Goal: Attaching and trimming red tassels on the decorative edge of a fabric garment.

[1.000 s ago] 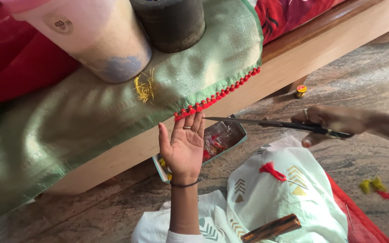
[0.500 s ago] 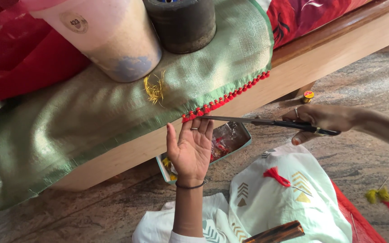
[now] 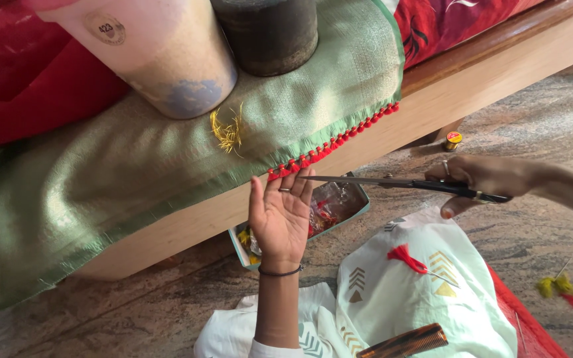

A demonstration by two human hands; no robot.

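Observation:
My left hand (image 3: 282,217) is raised palm up, fingers spread, its fingertips under the row of small red tassels (image 3: 331,144) that edges a green silk cloth (image 3: 167,166). My right hand (image 3: 480,180) grips long black-handled scissors (image 3: 392,183) held level, the blade tips reaching my left fingertips just below the tassels. A tuft of loose gold threads (image 3: 227,131) lies on the cloth. The cloth hangs over a wooden bench edge (image 3: 499,79).
A pale cylinder (image 3: 150,53) and a dark cylinder (image 3: 270,33) weigh down the cloth. An open tin (image 3: 329,209) sits under the bench. A red tassel (image 3: 407,257) and brown comb (image 3: 402,343) lie on my lap. A thread spool (image 3: 453,140) and loose tassels (image 3: 568,292) lie on the floor.
The view has shifted, so the cloth and hands sit further right. My left hand has stayed under the red tassels and the scissors tips have stayed at its fingertips.

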